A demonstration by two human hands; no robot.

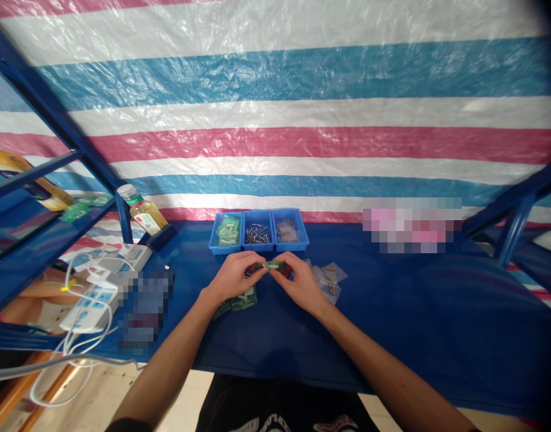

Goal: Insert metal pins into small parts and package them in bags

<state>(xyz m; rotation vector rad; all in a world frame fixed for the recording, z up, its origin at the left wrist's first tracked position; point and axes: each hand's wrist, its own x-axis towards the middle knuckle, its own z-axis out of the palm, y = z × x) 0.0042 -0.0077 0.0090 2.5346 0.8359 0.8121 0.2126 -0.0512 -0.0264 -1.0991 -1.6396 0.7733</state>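
Observation:
My left hand [237, 274] and my right hand [298, 279] meet just in front of three small blue bins. Fingers and thumbs of both pinch a small green plastic packet [271, 265] between them; what is inside it is too small to tell. More green packets [244, 299] lie on the blue table under my left hand. Beside my right hand are clear small bags [328, 279] with thin metal-looking pieces. The left bin [225, 248] holds green packets, the middle bin [258, 246] loose screws, and the right bin [291, 246] clear bags.
At left stand a bottle [145, 215] with a white cap, a white power strip [92, 306] and tangled white cables [72, 342]. A blurred-out dark object [145, 309] lies beside them. Blue metal posts flank the table [414, 336]; a striped tarp [293, 144] hangs behind.

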